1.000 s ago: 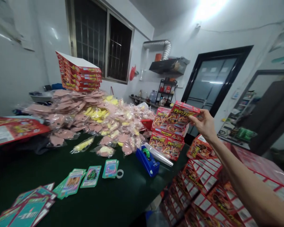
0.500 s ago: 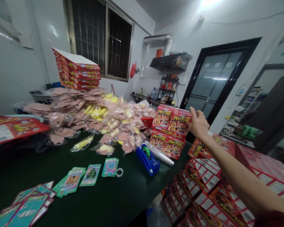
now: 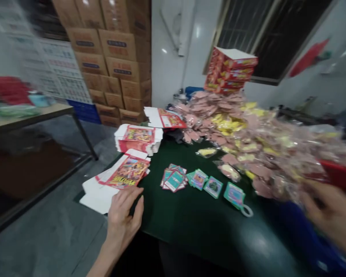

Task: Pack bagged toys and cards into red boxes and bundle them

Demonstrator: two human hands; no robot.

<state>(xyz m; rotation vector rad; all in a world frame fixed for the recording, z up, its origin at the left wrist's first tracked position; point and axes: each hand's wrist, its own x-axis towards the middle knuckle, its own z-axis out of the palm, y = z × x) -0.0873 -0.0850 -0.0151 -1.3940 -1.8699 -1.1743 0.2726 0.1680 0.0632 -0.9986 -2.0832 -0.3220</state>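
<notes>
My left hand (image 3: 123, 213) is at the near edge of a flattened red-and-white printed carton (image 3: 129, 169). Its fingers are loosely bent, the thumb stands apart, and the fingertips reach the carton's edge; no grip on it shows. My right hand (image 3: 331, 215), smeared by motion, is at the right side above the blue tape dispenser (image 3: 300, 234); its fingers cannot be made out. Between the hands lie a loose pile of cards (image 3: 174, 179), smaller stacks of cards (image 3: 213, 187) and a white ring (image 3: 247, 211), which touches or overlaps the rightmost card stack (image 3: 234, 194).
A heap of bagged pink and yellow pieces (image 3: 248, 142) covers the back right of the dark green table (image 3: 196, 227). Red boxes (image 3: 230, 71) are stacked behind it. More flattened cartons (image 3: 140, 136) lie at the table's left edge. Brown cardboard boxes (image 3: 118, 46) stand against the wall.
The view has swung left. My right hand has come away from the stacked red boxes, now out of view, and is nearer the tape dispenser. My left hand has come into view by the cartons.
</notes>
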